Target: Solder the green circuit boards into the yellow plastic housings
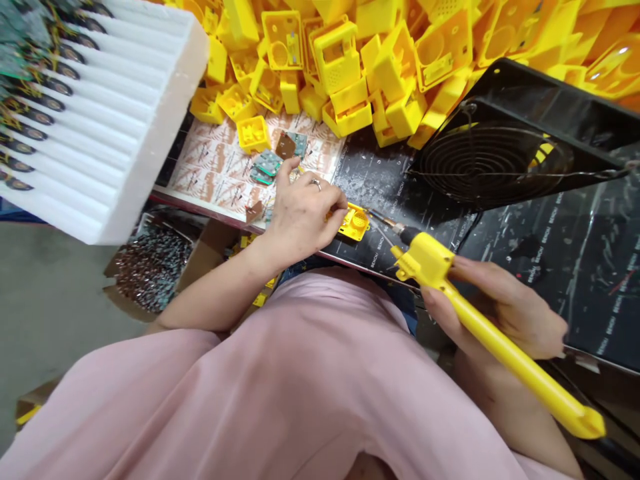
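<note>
My left hand (pixel 307 212), with a ring on one finger, is closed at the left end of a small yellow plastic housing (pixel 355 222) near the bench's front edge. Its fingertips cover that end of the housing. My right hand (pixel 510 307) grips a yellow soldering iron (pixel 495 333) by its handle. The iron's metal tip reaches the right side of the housing; whether it touches cannot be made out. Green circuit boards (pixel 266 165) lie just beyond my left hand, beside a brown board (pixel 286 145).
Many yellow housings (pixel 340 57) are heaped along the back. A black fan (pixel 480 163) with a wire guard stands at the right. On the left, a white foam tray (pixel 145 120) holds wired parts in rows. Below it is a cardboard box (pixel 193 267) of small metal pieces.
</note>
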